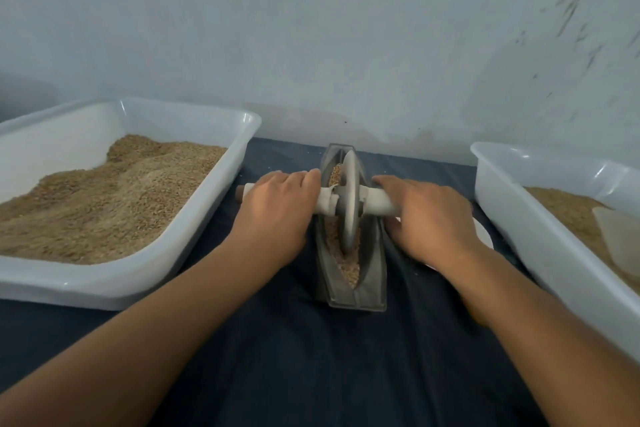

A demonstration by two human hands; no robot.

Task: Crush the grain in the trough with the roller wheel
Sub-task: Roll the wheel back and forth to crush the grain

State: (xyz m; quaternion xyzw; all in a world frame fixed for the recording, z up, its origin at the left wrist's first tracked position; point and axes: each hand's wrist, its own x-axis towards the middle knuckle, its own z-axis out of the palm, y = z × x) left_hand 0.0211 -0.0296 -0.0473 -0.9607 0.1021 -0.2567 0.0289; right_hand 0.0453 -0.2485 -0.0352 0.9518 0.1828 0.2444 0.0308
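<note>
Both forearms reach forward over the dark cloth (277, 357), and the left hand (277, 208) and right hand (429, 218) lie palm-down with fingers curled over the two ends of the axle handle (377, 203), one on each side of the roller wheel (349, 204). The wheel stands upright in the narrow trough (372, 274) at the middle of the cloth near its far edge, with grain (348, 265) around its base. A white disc (483, 234) is mostly hidden under the right hand, the two grain-filled tubs (194, 243) are cut off by the frame edges, and the thumbs cannot be made out.
</note>
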